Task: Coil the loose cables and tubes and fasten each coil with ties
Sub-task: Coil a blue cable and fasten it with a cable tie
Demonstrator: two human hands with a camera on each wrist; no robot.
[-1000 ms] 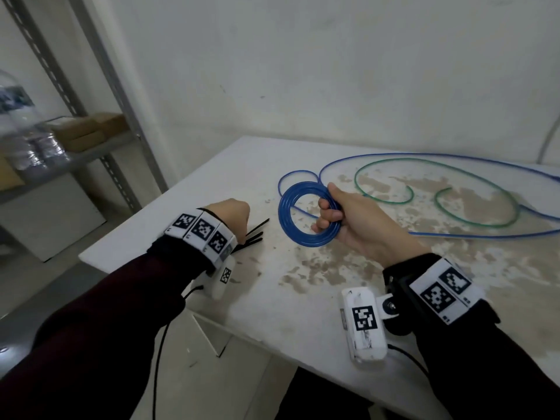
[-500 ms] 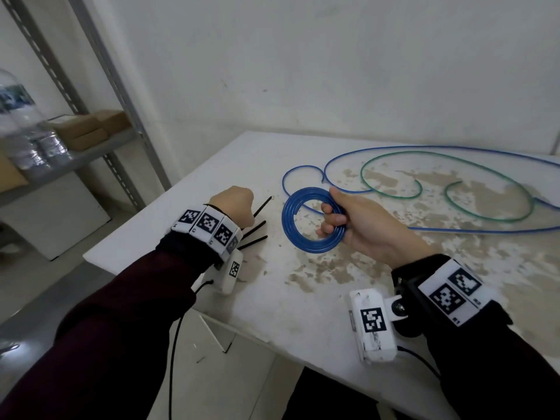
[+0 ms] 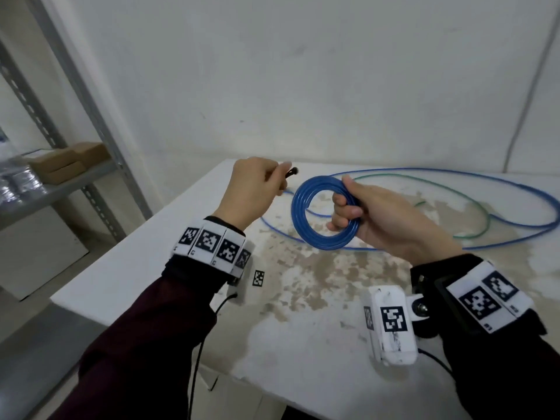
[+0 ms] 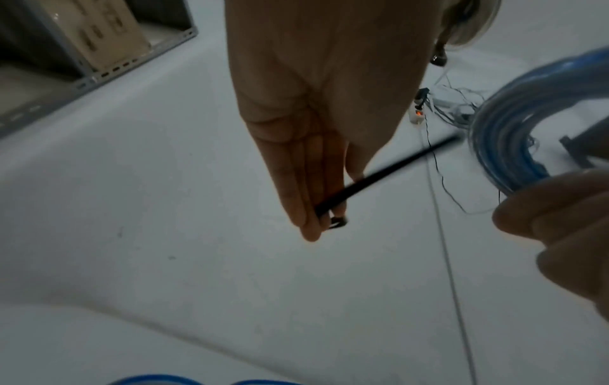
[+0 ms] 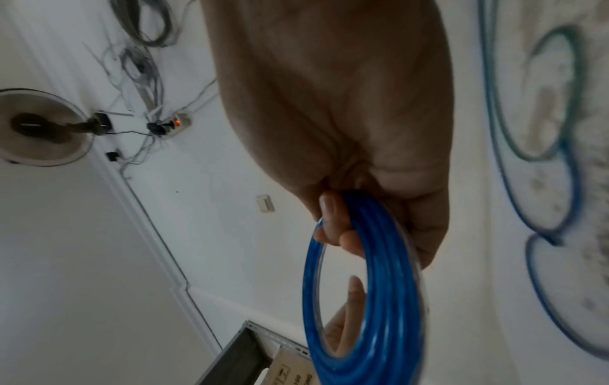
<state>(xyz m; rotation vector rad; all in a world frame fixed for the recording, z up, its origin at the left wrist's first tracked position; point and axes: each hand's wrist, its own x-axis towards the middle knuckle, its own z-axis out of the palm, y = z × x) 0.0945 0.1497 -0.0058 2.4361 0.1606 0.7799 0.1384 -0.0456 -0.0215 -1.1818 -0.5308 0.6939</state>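
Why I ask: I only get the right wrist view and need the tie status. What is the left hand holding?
Observer: The left hand pinches a black tie near its head.
Operator: Is it through the coil yet?
Observer: No. In the left wrist view its tip points at the coil from outside, not threaded through.

Black tie [image 4: 379, 179] blurred, its far tip hidden in left hand [image 3: 253, 189]. Blue tube [image 3: 515, 189] cut off at right edge; right hand [image 3: 391, 219] covers coil's [image 3: 321, 213] right side.
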